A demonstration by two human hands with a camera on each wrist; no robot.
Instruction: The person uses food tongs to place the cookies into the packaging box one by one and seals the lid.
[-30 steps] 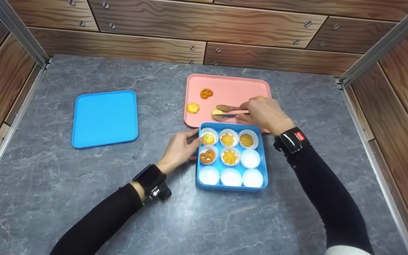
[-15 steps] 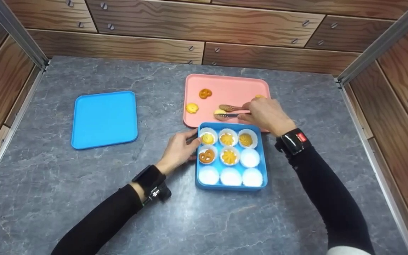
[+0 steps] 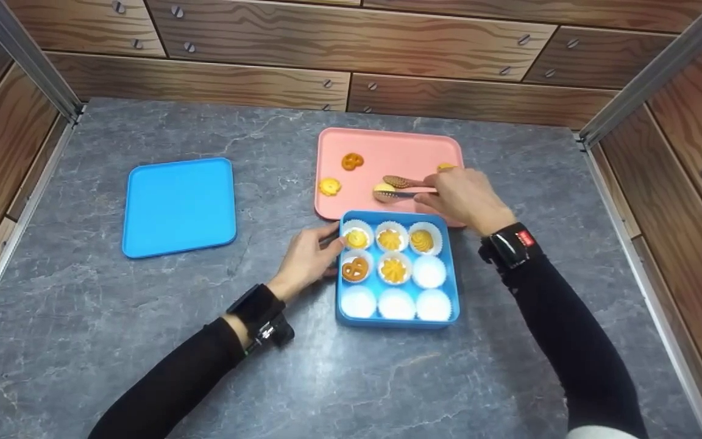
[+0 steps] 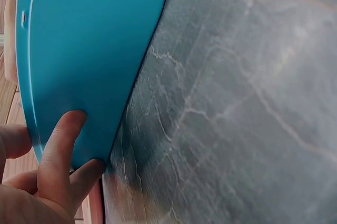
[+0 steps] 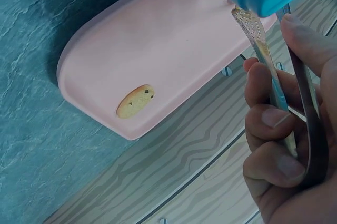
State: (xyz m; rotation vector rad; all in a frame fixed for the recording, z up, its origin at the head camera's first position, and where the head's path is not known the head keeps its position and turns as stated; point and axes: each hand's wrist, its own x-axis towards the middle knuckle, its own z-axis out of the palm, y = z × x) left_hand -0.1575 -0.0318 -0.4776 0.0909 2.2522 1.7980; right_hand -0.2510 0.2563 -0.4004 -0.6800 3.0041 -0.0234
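Observation:
My right hand (image 3: 470, 198) holds metal tongs (image 5: 303, 76) with perforated tips. In the head view, those tips lie beside and over a pale yellow round cookie (image 3: 384, 188) on the pink tray (image 3: 412, 146). My left hand (image 3: 305, 256) grips the left wall of the blue box (image 3: 400, 323), thumb at the rim and fingertips (image 4: 73, 121) against the outside. White paper cups fill the box in rows. The back row holds three yellow piped cookies; the middle row has a pretzel (image 3: 354, 268) and a star-shaped cookie (image 3: 393, 270). The other cups look plain white.
Another pretzel (image 3: 352, 161) and a yellow flower-shaped cookie (image 3: 329, 186) lie on the tray's left side. An oval cookie with dark spots (image 5: 135, 101) lies near its right end. A flat blue lid (image 3: 180, 207) is at the left. Wood-patterned walls (image 3: 253, 79) enclose the grey table.
My right hand and the tongs have moved slightly right, and the pale yellow cookie has shifted right with them. My left hand stays at the box.

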